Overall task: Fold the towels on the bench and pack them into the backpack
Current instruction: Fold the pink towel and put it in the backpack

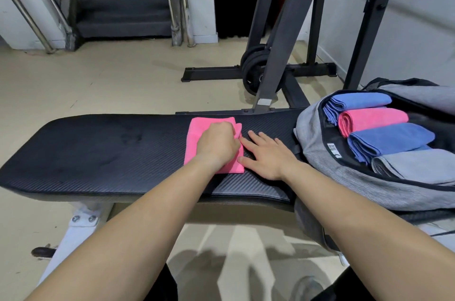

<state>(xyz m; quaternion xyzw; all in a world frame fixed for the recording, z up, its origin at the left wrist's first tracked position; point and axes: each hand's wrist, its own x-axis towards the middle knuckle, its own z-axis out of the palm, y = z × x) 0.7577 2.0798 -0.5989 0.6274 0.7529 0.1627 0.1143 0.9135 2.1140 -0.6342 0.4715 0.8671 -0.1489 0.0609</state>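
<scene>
On the black padded tabletop [98, 152], the folded pink microfibre towel [197, 134] lies under my left hand [218, 145], fingers curled on its right edge; my right hand [266, 155] rests flat beside it, fingers straight and apart. Soft, light and floppy, it probably needs gripping across the layered edges.

- Even, soft indoor light from above
- The black surface [103, 152] carries a dull sheen along its near edge
- Below the surface, soft overlapping shadows fan across the pale floor [234, 251]
- Beyond the surface, the stairwell [123, 0] sinks into darkness
- Wide-angle bending bows the surface's edges; focus is crisp on it
</scene>
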